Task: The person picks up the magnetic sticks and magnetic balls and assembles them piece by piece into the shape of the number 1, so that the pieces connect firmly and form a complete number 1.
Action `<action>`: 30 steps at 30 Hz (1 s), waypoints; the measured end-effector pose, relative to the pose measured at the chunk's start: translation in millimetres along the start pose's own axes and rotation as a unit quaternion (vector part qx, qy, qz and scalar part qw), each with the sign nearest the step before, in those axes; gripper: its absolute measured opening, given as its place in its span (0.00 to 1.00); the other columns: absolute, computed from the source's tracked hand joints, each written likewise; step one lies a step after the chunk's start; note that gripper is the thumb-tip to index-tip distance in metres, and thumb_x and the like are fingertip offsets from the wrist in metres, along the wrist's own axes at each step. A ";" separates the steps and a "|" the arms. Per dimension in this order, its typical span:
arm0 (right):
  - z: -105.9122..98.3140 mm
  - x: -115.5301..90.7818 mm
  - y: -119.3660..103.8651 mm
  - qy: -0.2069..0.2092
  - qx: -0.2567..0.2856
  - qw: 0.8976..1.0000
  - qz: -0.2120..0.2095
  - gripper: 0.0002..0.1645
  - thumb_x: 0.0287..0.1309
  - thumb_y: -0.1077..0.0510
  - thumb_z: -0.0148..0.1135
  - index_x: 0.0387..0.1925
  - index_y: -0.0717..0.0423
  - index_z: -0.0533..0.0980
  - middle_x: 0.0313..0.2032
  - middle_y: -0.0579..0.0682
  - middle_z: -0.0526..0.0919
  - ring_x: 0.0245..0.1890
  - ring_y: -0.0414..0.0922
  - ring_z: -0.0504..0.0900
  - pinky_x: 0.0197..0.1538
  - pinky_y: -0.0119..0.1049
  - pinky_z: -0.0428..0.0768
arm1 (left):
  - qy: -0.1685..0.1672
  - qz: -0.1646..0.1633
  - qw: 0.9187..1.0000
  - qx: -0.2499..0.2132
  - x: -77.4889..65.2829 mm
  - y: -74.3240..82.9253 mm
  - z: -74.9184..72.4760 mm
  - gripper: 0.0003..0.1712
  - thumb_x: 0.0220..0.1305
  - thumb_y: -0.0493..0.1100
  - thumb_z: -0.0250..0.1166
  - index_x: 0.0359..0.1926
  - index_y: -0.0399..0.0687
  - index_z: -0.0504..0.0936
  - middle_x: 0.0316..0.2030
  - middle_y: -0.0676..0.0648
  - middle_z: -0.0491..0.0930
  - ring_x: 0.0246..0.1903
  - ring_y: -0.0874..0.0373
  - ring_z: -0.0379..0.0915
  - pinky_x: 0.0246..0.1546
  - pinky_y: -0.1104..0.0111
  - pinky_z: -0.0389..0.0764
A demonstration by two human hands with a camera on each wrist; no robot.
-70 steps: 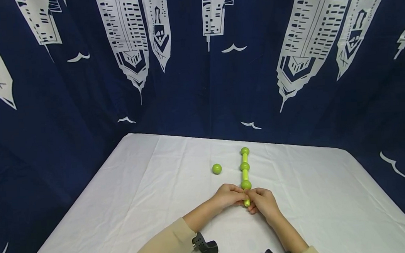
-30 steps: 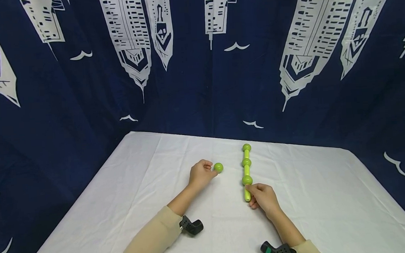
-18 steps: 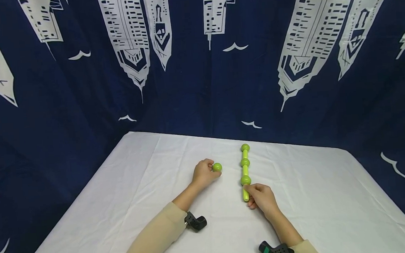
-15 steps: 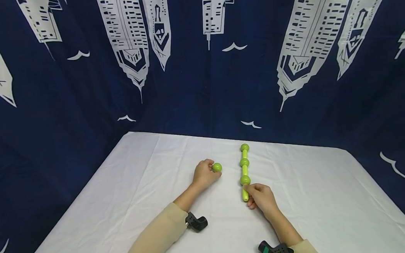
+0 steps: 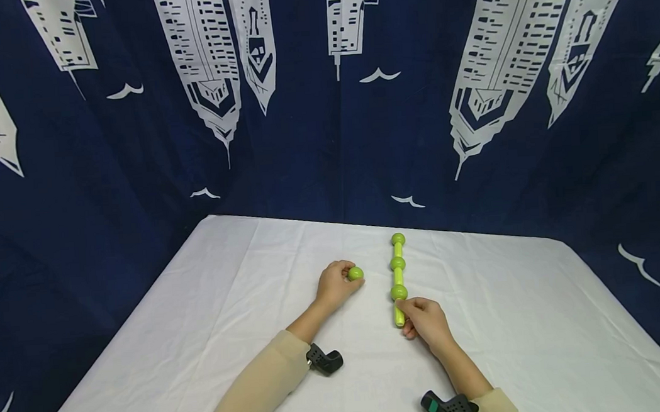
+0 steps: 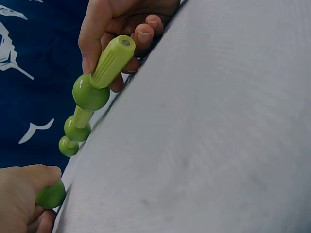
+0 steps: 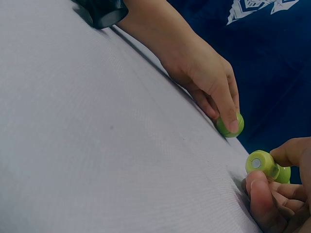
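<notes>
A loose green ball (image 5: 355, 273) is pinched between the thumb and fingers of my left hand (image 5: 335, 286), left of a chain on the table. The chain (image 5: 398, 277) alternates green balls with yellow-green rods in a straight line running away from me. With thumb and fingers my right hand (image 5: 428, 321) pinches the nearest rod (image 5: 399, 317). In the left wrist view that rod (image 6: 114, 60) shows a small grey disc in its free end. The right wrist view shows my left thumb lying over the ball (image 7: 230, 125).
A white cloth (image 5: 512, 308) covers the table. Behind it hangs a dark blue curtain (image 5: 315, 156) printed with white buildings and birds. Black wrist cameras (image 5: 325, 359) sit on both forearms, close above the cloth.
My left hand has left the near rod, reached to the loose ball on the left and closed its fingers on it. My right hand has stayed on the rod.
</notes>
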State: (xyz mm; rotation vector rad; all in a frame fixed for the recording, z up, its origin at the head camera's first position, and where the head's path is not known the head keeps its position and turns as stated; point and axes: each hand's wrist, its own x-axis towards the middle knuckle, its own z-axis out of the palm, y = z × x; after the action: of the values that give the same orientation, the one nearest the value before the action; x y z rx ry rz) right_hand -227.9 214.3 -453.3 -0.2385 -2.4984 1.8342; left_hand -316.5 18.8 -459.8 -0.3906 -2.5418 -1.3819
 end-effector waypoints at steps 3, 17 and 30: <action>-0.3 -0.2 -0.4 0.000 -0.001 1.000 0.000 0.16 0.64 0.58 0.58 0.38 0.72 0.77 0.12 0.49 0.73 0.11 0.38 0.72 0.16 0.28 0.73 | -0.002 0.006 1.000 -0.007 -1.4 -1.7 0.6 0.20 0.52 0.42 0.75 0.45 0.38 0.82 0.36 0.48 0.78 0.38 0.56 0.73 0.42 0.66 0.74; -0.3 -1.2 -0.2 0.004 -0.008 1.000 -0.001 0.16 0.64 0.57 0.58 0.37 0.70 0.78 0.11 0.49 0.72 0.10 0.39 0.71 0.16 0.28 0.72 | 0.007 0.001 1.000 -0.011 -4.7 -1.2 1.1 0.20 0.51 0.40 0.76 0.44 0.37 0.83 0.35 0.48 0.77 0.36 0.58 0.72 0.41 0.68 0.75; -0.1 -1.8 -1.1 0.004 -0.010 1.000 0.001 0.16 0.64 0.57 0.59 0.37 0.70 0.78 0.12 0.49 0.72 0.11 0.39 0.71 0.16 0.28 0.72 | 0.004 -0.020 0.998 -0.055 -15.4 17.1 -6.3 0.20 0.49 0.41 0.77 0.43 0.38 0.83 0.34 0.49 0.79 0.35 0.59 0.75 0.38 0.70 0.77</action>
State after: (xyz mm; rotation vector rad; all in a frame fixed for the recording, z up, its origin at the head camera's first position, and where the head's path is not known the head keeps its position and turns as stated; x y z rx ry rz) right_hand -226.2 213.9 -452.1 -0.2480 -2.5118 1.8062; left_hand -295.9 20.4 -447.9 -0.3540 -2.4870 -1.5398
